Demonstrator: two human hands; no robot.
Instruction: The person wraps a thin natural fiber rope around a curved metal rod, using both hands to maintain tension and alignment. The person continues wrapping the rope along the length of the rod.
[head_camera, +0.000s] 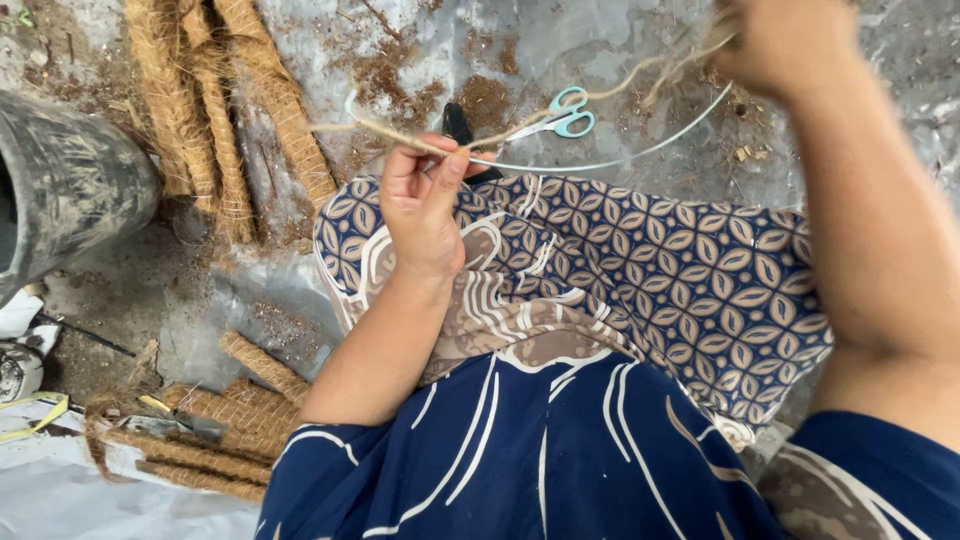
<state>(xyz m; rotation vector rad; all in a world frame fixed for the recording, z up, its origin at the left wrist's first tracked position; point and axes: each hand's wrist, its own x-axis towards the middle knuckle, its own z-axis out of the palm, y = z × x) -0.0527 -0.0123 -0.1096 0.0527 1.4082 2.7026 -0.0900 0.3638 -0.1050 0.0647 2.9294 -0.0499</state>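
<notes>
Near: blue patterned cloth (620, 300) across the lap, brown leaf-print part over the knees. Left hand (425, 205) sits above the cloth's far edge, thumb and fingers pinched tight on a thin coir twine (400, 135). Twine runs right and up from that pinch to the right hand (775, 40) at the top edge. Right hand is blurred; fingers look closed on the frayed twine end, exact grip can't tell. Twine hangs in air between both hands, above the ground sheet.

Beyond the left hand: a bent white wire (640, 152) arcs on the grey sheet, teal-handled scissors (555, 120) just past it.

Left side: coir ropes (215, 120) bundled far-left, more coir rope pieces (215, 420) near-left, dark drum (65, 180) at the left edge.
</notes>
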